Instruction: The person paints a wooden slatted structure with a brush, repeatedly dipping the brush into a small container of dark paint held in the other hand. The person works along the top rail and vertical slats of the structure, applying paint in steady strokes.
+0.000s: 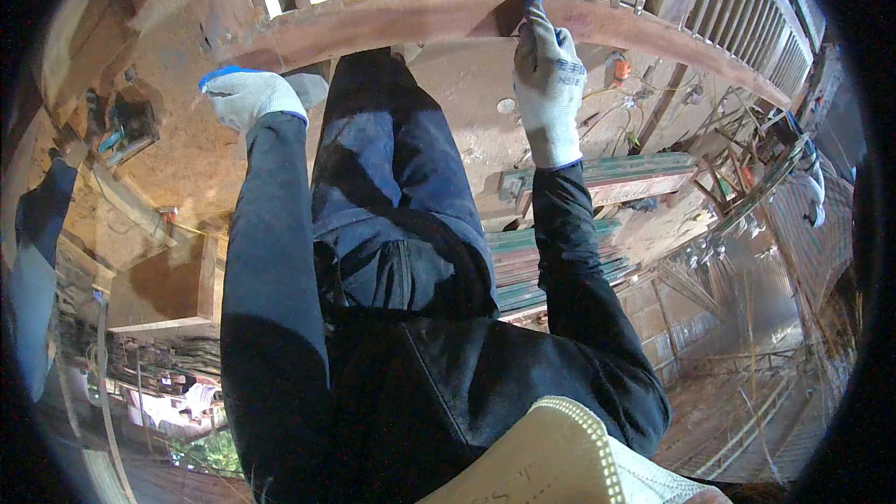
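A long curved wooden rail [420, 21] with upright slats runs across the far side of the view. My right hand [549, 79], in a white knit glove with blue fingertips, reaches up to this rail. Its fingers are closed at the rail's upper edge by the slats; whatever they pinch is too small to make out. At the left, below the rail's end, my left hand [252, 98] wears a matching glove and is bent over with its fingers drawn together. What it may hold is hidden. A flat grey piece [307, 89] shows just beside that wrist.
Stacked green-edged boards [607, 179] lie at my right, with cords and an orange object [621, 69] on the floor beyond. A wooden box-like block [168, 285] stands at the left. Another person's dark sleeve [47, 215] shows at the far left edge.
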Tool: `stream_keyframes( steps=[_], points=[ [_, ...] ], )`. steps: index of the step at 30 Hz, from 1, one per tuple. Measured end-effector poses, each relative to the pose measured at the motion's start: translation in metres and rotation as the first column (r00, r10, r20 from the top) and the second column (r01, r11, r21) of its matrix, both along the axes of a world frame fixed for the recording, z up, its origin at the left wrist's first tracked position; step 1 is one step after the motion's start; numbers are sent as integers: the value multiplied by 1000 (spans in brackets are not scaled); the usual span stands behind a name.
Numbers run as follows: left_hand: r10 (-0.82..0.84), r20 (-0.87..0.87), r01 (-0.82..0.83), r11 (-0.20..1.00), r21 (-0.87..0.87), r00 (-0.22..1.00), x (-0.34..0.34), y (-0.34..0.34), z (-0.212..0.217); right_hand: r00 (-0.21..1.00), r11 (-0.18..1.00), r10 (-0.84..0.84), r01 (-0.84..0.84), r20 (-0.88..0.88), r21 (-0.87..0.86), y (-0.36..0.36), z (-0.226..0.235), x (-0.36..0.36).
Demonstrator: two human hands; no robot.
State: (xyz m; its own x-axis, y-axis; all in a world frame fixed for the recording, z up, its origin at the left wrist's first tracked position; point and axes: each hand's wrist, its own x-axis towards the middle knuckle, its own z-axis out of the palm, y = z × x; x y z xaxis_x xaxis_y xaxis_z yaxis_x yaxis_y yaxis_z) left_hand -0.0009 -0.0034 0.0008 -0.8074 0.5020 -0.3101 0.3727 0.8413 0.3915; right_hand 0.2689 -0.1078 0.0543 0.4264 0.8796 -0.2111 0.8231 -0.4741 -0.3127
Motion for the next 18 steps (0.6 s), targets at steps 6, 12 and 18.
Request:
stream_keyframes(
  steps=[6,12,18],
  points=[
    [-10,-108,9,1000,-3,994,-4,0,-10,999,987,17,-9,-50,163,3,-11,8],
    [-4,-35,7,997,74,999,-13,-5,-18,991,997,-8,18,-131,81,-5,6,5],
    [-8,-113,14,998,58,994,-11,-5,-22,991,984,98,-83,-92,155,18,3,20]
  ],
)
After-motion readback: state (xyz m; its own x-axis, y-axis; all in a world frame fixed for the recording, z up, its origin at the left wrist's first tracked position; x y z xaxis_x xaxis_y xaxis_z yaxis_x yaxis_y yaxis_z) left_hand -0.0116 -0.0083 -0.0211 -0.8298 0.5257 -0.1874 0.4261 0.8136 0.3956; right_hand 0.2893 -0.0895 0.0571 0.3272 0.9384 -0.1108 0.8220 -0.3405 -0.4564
